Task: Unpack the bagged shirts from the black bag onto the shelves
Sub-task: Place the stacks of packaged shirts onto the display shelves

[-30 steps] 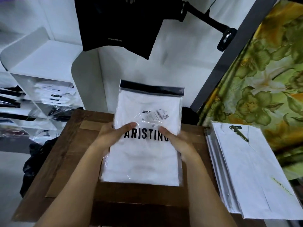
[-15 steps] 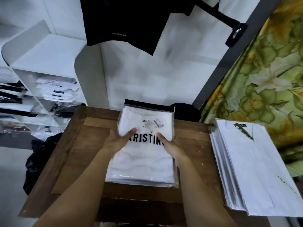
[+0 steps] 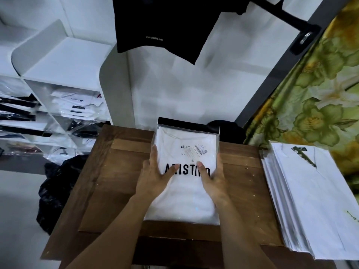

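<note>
Both hands are on the bagged shirt (image 3: pixel 186 193) now, a folded white one in clear plastic with a black strip along its far edge and "ARISTINO" printed across the front. It lies flat in the middle of the wooden table (image 3: pixel 118 183); it may be the top of a small pile, but the near edge is too blurred to say. The left hand (image 3: pixel 153 175) lies along the packet's left side, fingers straight and together, thumb spread across the print. The right hand (image 3: pixel 213 178) mirrors it on the right side, fingers straight against the edge, thumb over the last letters. A barcode label (image 3: pixel 197 150) sits just above the thumbs. At the table's right end rests a stack of bagged white shirts (image 3: pixel 314 202), well apart from the hands. Down on the floor to the left slumps the black bag (image 3: pixel 55 193), and behind it the white shelves (image 3: pixel 64 61) hold more packets.
</note>
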